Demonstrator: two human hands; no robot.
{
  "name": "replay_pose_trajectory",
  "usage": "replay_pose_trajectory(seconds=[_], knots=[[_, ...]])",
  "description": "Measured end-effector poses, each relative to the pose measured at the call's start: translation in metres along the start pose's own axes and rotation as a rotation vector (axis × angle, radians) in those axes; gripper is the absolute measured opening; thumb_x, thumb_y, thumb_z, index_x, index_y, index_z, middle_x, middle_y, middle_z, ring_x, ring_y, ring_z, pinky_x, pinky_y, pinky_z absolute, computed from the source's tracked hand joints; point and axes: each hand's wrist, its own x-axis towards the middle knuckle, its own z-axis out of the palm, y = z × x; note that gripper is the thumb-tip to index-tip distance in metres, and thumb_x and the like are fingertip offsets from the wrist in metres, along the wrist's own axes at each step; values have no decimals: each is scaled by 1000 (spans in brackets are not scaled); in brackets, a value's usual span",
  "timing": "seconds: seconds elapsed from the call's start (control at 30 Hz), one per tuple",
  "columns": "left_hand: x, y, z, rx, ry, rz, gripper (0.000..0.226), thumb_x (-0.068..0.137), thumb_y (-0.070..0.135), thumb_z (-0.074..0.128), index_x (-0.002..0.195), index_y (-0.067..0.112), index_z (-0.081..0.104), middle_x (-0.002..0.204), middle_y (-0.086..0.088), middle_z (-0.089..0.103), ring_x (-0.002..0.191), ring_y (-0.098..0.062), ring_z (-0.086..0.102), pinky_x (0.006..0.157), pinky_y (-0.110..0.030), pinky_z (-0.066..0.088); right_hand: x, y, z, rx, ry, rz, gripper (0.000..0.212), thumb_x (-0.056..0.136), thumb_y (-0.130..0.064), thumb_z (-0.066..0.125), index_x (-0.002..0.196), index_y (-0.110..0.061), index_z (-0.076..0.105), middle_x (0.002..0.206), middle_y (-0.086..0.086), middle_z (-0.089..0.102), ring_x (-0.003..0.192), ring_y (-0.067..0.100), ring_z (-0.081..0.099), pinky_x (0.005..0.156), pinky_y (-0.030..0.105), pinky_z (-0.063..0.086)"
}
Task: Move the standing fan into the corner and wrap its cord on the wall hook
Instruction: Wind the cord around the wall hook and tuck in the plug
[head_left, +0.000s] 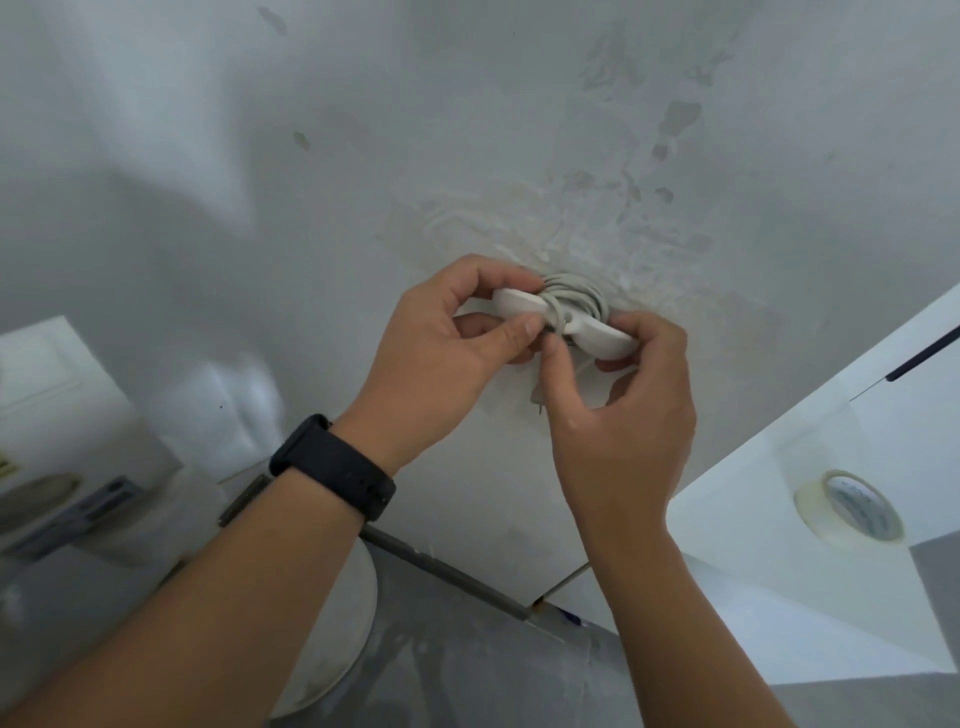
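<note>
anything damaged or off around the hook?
Yes. The wall above and around the hook is patchy: paint flaked off in spots and a rough, yellowish plaster smear. The cord is coiled neatly on it, both hands at the hook.

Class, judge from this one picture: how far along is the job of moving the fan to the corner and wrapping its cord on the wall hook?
Done: several cord loops already sit around the white wall hook.
In hand: the left hand steadies the hook while the right hand pinches the cord at it.
Left: the plug hangs loose below. A round white base stands near the wall, but the fan's placement can't be confirmed.
</note>
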Motion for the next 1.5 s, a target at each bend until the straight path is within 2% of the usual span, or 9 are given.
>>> replay_pose_trajectory(seconds=[0.13, 0.27, 0.47, 0.67, 0.8, 1.03, 1.17, 1.4, 1.5], knots=[[-8, -7, 4, 244, 205, 220, 30, 89, 9, 81, 105, 11, 56, 111, -7, 61, 72, -31, 70, 65, -47, 63, 1, -2, 2, -67, 68, -56, 33, 87, -47, 74, 99, -21, 59, 92, -12, 57, 75, 5, 48, 63, 10, 34], [-14, -22, 2, 710, 255, 610, 16, 89, 20, 84, 103, 14, 77, 116, -12, 49, 86, -18, 57, 59, -28, 55, 6, 0, 0, -81, 76, -105, 24, 88, -39, 71, 95, -17, 64, 87, -10, 58, 70, 7, 47, 63, 9, 32], [-4, -26, 5, 729, 256, 630, 10, 94, 21, 80, 99, 14, 82, 103, -9, 55, 80, -20, 56, 62, -27, 51, 9, 4, 0, 31, 13, -105, 19, 92, -31, 71, 91, -16, 59, 82, -8, 57, 66, 8, 48, 62, 14, 36], [8, -24, 3, 765, 267, 779, 9, 94, 15, 80, 95, 6, 83, 92, -16, 61, 75, -21, 60, 61, -34, 54, 12, 9, -8, 167, -76, -88, 20, 96, -32, 74, 97, -17, 62, 87, -2, 64, 73, 21, 64, 62, 41, 53], [9, -23, -4, 830, 203, 872, 10, 94, 11, 79, 98, 3, 83, 91, -18, 66, 76, -25, 66, 66, -35, 58, 3, 1, -7, 263, -81, 80, 23, 95, -37, 74, 105, -27, 56, 89, -9, 69, 76, 15, 69, 65, 34, 57], [14, -26, 2, 854, 186, 871, 7, 92, 2, 72, 90, 2, 79, 80, -13, 63, 68, -27, 59, 63, -37, 52, -10, -13, 2, 602, -104, 372, 24, 97, -29, 71, 109, -28, 51, 74, 12, 71, 73, 33, 66, 66, 31, 55], [12, -22, 6, 756, 112, 745, 5, 89, -1, 71, 89, 1, 76, 84, -11, 61, 73, -20, 56, 65, -32, 50, -11, -16, 4, 684, -105, 453, 25, 97, -28, 71, 112, -24, 51, 76, 16, 71, 65, 16, 64, 62, 26, 51], [17, -17, -14, 665, 62, 610, 18, 84, -14, 62, 81, 1, 72, 84, -8, 60, 69, -20, 54, 61, -34, 46, -9, -13, 6, 736, -242, 720, 24, 93, -37, 71, 85, -15, 78, 74, 11, 74, 57, 17, 54, 53, 27, 40], [15, -13, -9, 661, 82, 625, 15, 81, -11, 64, 80, 1, 72, 81, -7, 61, 66, -20, 55, 58, -31, 46, -2, -8, 2, 767, -245, 691, 20, 92, -29, 73, 77, -16, 79, 73, 10, 72, 58, 17, 55, 53, 28, 38]])
